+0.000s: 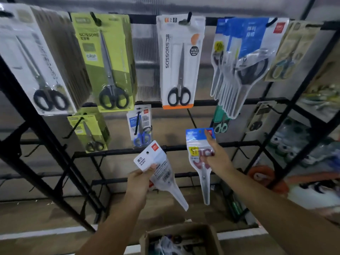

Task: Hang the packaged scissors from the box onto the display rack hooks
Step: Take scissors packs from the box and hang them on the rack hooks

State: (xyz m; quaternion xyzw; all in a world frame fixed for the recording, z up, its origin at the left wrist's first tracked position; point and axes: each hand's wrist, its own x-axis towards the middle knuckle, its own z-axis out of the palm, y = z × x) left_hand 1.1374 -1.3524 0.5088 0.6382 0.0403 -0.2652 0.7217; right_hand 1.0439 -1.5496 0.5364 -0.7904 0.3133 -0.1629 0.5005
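From the head camera, both hands are raised in front of the black wire display rack [217, 144], each with a pack of scissors. The right hand [219, 159] grips a clear pouch with a blue header card and red-handled scissors [200, 153] inside: the fingers curl round the pouch at its handle end while the forefinger stretches up along the card toward its hanging hole. This pouch hangs almost upright, header at the top and blade tip pointing down, and sits just before the rack's lower middle crossbar, below the stack of blue-carded clear pouches [239, 57] already on an upper hook. The left hand [138, 183] pinches a clear pouch with a white header card [156, 166] turned back-side out, thumb on the lower edge of the card; its long axis tilts, hole up and to the left, tip down and to the right. The open brown cardboard box [182, 238] with more packs stands low between the forearms. Judging by position, the right hand's pack is nearer to being hung: its hole lies above the gripping fingers, so the move turns on bringing that hole level with a bare black hook. Which hook it is meant for cannot be told, as none is plainly visible behind the card.
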